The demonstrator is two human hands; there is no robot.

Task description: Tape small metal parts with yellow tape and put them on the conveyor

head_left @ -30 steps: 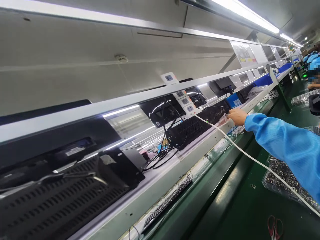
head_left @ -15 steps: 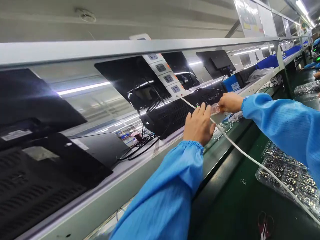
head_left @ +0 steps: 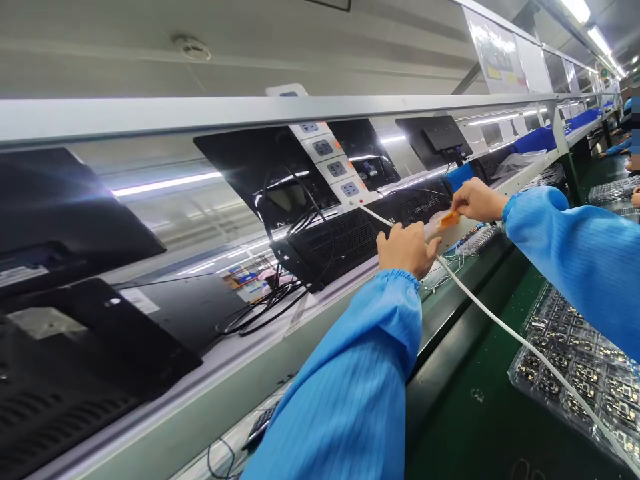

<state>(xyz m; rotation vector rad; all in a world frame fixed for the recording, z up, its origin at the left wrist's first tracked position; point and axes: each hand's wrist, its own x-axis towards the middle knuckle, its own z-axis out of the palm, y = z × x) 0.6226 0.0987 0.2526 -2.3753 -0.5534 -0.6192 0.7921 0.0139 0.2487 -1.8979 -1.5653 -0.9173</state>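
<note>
My left hand rests at the front edge of the shelf, palm down over the white cable. Its thumb stands apart from the bent fingers, whose tips are partly hidden. To the right, my right hand pinches a small flat orange piece; its exact kind is unclear. A crumpled clear plastic bag lies between the hands, touching or very near the orange piece. From a white power strip the cable runs under my left hand and down to the lower right.
Monitors and black computer cases line the shelf, with tangled black cables. Below on the green bench lie clear trays of circuit boards. Thin white wires hang under the shelf edge. Another person's hand shows far right.
My right hand has drawn right and slightly up from my left, and the orange piece has come into view in its fingers. My left hand's fingers have bent more. The view has shifted slightly.
</note>
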